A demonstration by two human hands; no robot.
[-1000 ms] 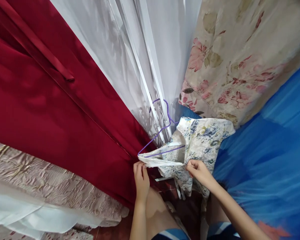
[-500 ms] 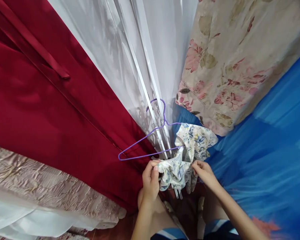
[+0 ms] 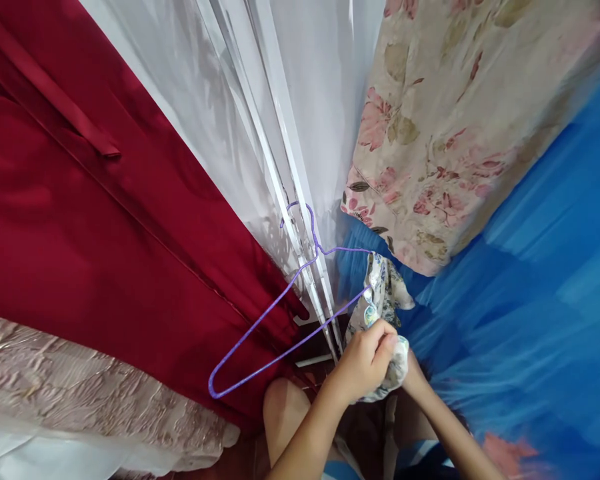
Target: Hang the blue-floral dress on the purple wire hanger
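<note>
A small white garment with a blue-and-yellow floral print (image 3: 393, 291) hangs on the right arm of a purple hanger (image 3: 317, 249). The hanger's left arm is bare, and its hook sits at the white metal bars. My left hand (image 3: 370, 359) is closed around a bunched part of the garment below the hanger. Behind that bunched cloth is my right hand (image 3: 411, 375); the fabric and my left hand hide its fingers.
White metal bars (image 3: 285, 120) run down the middle in front of white fabric. Red cloth (image 3: 130, 220) hangs at left, above a textured pink fabric (image 3: 105, 380). A beige floral cloth (image 3: 430, 147) and blue tulle (image 3: 530, 280) hang at right. My knees are below.
My left hand has moved right, across in front of my right hand, bunching the garment. The cloth on the hanger is narrower, and the hanger's left end has tilted down.
</note>
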